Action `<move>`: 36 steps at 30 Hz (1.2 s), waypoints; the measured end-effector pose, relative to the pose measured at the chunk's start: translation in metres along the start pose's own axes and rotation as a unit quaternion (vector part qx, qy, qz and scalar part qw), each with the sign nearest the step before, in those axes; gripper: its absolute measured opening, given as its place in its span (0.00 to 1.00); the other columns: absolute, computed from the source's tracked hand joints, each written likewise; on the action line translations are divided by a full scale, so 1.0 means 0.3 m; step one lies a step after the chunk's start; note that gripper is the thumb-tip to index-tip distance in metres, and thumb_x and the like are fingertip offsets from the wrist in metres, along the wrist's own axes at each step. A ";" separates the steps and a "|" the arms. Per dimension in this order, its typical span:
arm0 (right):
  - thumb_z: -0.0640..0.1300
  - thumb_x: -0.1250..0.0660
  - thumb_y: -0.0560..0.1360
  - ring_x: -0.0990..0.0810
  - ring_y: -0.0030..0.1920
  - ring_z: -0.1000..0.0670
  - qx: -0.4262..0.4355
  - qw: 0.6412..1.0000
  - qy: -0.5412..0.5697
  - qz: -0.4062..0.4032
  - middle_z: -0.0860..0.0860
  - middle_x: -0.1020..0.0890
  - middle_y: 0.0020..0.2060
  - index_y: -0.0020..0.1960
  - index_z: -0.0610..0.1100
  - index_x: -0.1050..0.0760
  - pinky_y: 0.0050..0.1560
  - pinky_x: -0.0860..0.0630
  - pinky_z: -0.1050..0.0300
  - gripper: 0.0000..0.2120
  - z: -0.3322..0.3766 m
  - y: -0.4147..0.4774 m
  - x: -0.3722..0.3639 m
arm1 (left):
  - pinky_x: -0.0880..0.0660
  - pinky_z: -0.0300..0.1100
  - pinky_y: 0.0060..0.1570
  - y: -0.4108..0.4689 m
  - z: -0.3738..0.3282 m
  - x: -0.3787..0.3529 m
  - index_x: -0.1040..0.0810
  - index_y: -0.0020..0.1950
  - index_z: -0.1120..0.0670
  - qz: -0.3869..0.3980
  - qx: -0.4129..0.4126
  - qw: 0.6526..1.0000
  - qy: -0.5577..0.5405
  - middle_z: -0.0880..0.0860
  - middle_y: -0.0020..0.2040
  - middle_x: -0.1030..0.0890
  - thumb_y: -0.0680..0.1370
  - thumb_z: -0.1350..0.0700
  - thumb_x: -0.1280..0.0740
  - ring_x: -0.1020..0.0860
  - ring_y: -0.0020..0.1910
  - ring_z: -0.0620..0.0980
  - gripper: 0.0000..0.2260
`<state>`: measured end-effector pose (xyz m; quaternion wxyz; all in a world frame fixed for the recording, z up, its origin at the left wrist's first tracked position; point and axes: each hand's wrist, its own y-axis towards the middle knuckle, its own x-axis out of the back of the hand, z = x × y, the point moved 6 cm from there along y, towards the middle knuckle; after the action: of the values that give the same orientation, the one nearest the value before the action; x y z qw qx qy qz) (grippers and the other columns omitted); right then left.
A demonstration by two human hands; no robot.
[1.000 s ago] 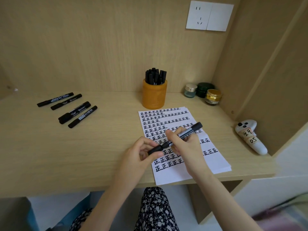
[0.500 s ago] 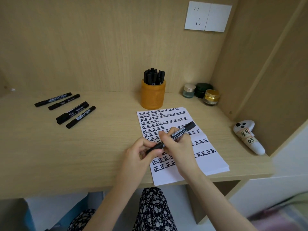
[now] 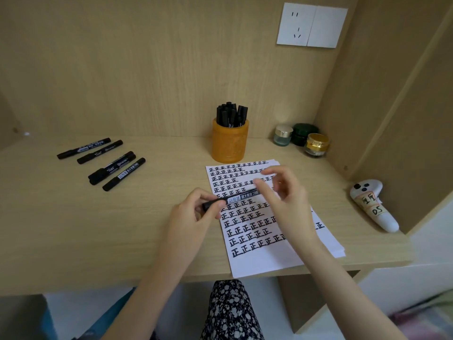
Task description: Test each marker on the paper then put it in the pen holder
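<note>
1. Pinching the slim black plastic marker with the white printed label point(image 3: 241, 198) by its left end, our left hand point(image 3: 193, 217) has its thumb and curled fingers point(image 3: 204, 192) clenched round the barrel. The dark tip of that end shows just past the thumb.
2. We see the marker held almost level, just above the white sheet of paper point(image 3: 247, 261). Its free end points right and slightly away from us.
3. Our right hand point(image 3: 289, 204) hovers over that free end with its fingers spread, loosely bent and released. It is blurred, so we cannot tell whether the thumb tip touches the marker.
4. The paper is flat and matte, covered in rows of thick black characters. Its near edge overhangs the pale, wood-grained tabletop point(image 3: 98, 229).
5. We find the round orange pen holder with the mottled surface point(image 3: 230, 146) upright just behind the paper's far edge. It is packed with upright black capped markers point(image 3: 231, 115).
6. Several loose black markers point(image 3: 123, 174) lie slanted on the left of the tabletop, well apart from the paper.
7. At the back right we note a clear glass jar with a silver lid point(image 3: 283, 136), a dark green jar point(image 3: 304, 133) and a gold-lidded jar point(image 3: 316, 144). They stand close together.
8. A smooth white handheld controller with taped labels point(image 3: 370, 204) lies near the right wall.
</note>
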<state>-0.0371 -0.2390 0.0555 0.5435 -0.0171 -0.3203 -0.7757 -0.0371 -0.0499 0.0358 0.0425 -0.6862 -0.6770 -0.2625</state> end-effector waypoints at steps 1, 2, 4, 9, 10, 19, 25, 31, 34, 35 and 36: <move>0.52 0.30 0.73 0.30 0.36 0.56 0.044 0.997 -0.031 0.047 0.57 0.29 0.39 0.52 0.54 0.23 0.38 0.30 0.62 0.09 0.021 0.001 -0.026 | 0.23 0.51 0.44 0.006 -0.001 -0.001 0.24 0.45 0.46 0.001 -0.002 1.000 0.003 0.46 0.36 0.18 0.74 0.49 0.33 0.20 0.40 0.53 0.03; 0.51 0.29 0.72 0.28 0.37 0.55 0.080 0.991 -0.058 0.091 0.58 0.28 0.43 0.53 0.53 0.22 0.40 0.28 0.61 0.10 0.035 -0.001 -0.055 | 0.23 0.50 0.45 0.014 -0.005 -0.004 0.24 0.45 0.46 0.001 -0.006 1.000 0.002 0.46 0.36 0.18 0.74 0.49 0.33 0.20 0.39 0.51 0.03; 0.48 0.28 0.72 0.27 0.37 0.53 0.135 0.976 -0.095 0.142 0.60 0.29 0.48 0.54 0.50 0.20 0.41 0.25 0.55 0.11 0.049 -0.003 -0.099 | 0.23 0.45 0.44 0.029 -0.013 -0.008 0.23 0.46 0.48 0.000 -0.017 1.000 -0.003 0.47 0.35 0.18 0.74 0.49 0.34 0.20 0.38 0.48 0.04; 0.45 0.29 0.73 0.28 0.35 0.56 0.194 0.959 -0.135 0.159 0.54 0.25 0.45 0.51 0.45 0.21 0.38 0.24 0.52 0.08 0.068 0.033 -0.145 | 0.26 0.35 0.41 0.074 -0.023 -0.007 0.22 0.47 0.52 -0.008 -0.022 0.999 -0.028 0.49 0.35 0.18 0.74 0.50 0.33 0.20 0.37 0.44 0.07; 0.45 0.29 0.73 0.28 0.35 0.56 0.191 0.958 -0.133 0.165 0.55 0.25 0.45 0.50 0.45 0.22 0.39 0.25 0.55 0.07 0.068 0.049 -0.153 | 0.26 0.36 0.41 0.083 -0.023 -0.005 0.22 0.47 0.52 -0.008 -0.021 0.999 -0.038 0.48 0.35 0.18 0.74 0.48 0.34 0.20 0.37 0.45 0.08; 0.40 0.32 0.76 0.23 0.41 0.54 0.042 0.997 0.061 -0.002 0.52 0.24 0.42 0.62 0.45 0.32 0.44 0.22 0.60 0.17 0.043 0.404 -0.134 | 0.23 0.50 0.49 0.163 0.123 -0.022 0.22 0.48 0.49 0.009 0.064 0.998 -0.012 0.47 0.38 0.19 0.78 0.52 0.38 0.20 0.41 0.48 0.06; 0.37 0.37 0.78 0.20 0.42 0.50 0.109 0.991 0.061 -0.040 0.48 0.25 0.42 0.72 0.48 0.40 0.44 0.21 0.65 0.25 0.074 0.576 -0.173 | 0.23 0.43 0.49 0.186 0.195 -0.049 0.22 0.47 0.48 0.027 0.073 0.997 -0.002 0.47 0.38 0.18 0.79 0.55 0.38 0.21 0.39 0.41 0.05; 0.36 0.38 0.78 0.21 0.45 0.51 0.124 0.988 0.046 -0.084 0.49 0.25 0.43 0.71 0.47 0.38 0.46 0.23 0.66 0.23 0.043 0.648 -0.191 | 0.27 0.34 0.41 0.195 0.226 -0.059 0.23 0.46 0.45 0.033 0.069 0.997 0.006 0.45 0.37 0.19 0.78 0.53 0.38 0.22 0.37 0.37 0.05; 0.35 0.38 0.78 0.22 0.44 0.53 0.133 0.988 0.027 -0.077 0.50 0.25 0.43 0.71 0.47 0.38 0.45 0.24 0.67 0.23 0.029 0.666 -0.197 | 0.29 0.28 0.38 0.194 0.226 -0.060 0.23 0.45 0.44 0.033 0.062 0.998 0.005 0.45 0.37 0.19 0.78 0.53 0.38 0.23 0.37 0.37 0.06; 0.35 0.38 0.78 0.22 0.44 0.54 0.137 0.988 0.019 -0.067 0.50 0.25 0.43 0.71 0.48 0.38 0.45 0.24 0.67 0.23 0.025 0.669 -0.203 | 0.29 0.29 0.39 0.193 0.225 -0.060 0.23 0.45 0.44 0.033 0.060 0.998 0.000 0.45 0.37 0.19 0.78 0.53 0.38 0.23 0.37 0.37 0.06; 0.36 0.38 0.78 0.22 0.43 0.54 0.137 0.989 0.011 -0.056 0.51 0.25 0.43 0.70 0.48 0.37 0.45 0.24 0.68 0.23 0.022 0.672 -0.211 | 0.29 0.29 0.39 0.193 0.225 -0.061 0.23 0.45 0.44 0.034 0.060 0.998 -0.002 0.45 0.38 0.19 0.78 0.53 0.38 0.22 0.37 0.38 0.06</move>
<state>0.1589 -0.2242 0.1333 0.5002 0.0840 -0.4183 -0.7535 0.0394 -0.0432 -0.0127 0.0912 -0.7057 -0.6679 -0.2180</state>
